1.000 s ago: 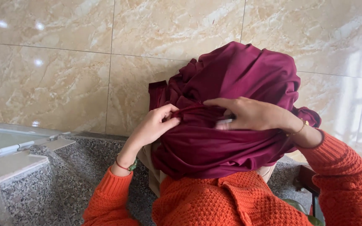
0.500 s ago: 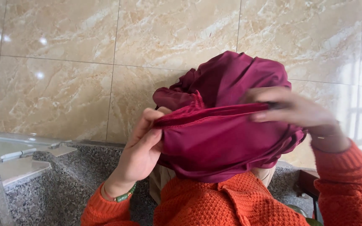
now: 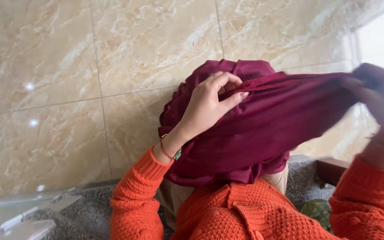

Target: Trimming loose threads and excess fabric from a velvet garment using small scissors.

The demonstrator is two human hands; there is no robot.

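Headscarf (image 3: 254, 142), a deep maroon fabric, covers the whole head and face of the person in the orange knitted cardigan (image 3: 245, 213), hanging to the collar in the middle of the scene. Its top band is now drawn out in a long taut strip toward the far right. Half a second ago that band ran only a short way across the head, with both hands close against it.

The right hand (image 3: 378, 100) has swung well out to the right edge. It is blurred and dark against the bright window (image 3: 383, 40), so the fingers cannot be told apart. It looks closed around the end of the strip, since the fabric runs straight to it under tension.

The left hand (image 3: 207, 104) has climbed from the side of the head to its crown. Its fingers curl over the start of the strip and its thumb lies along the fold, pinning it there. A thin bracelet (image 3: 170, 153) shows at that wrist.

With one end anchored and the other stretched away, the wrapping looks mid-pass, in my judgement. The strip is pulled free and smooth but not yet laid back around the head.

Behind stands the beige marble-tiled wall (image 3: 90, 89), and a speckled stone counter (image 3: 90, 213) lies low on the left.
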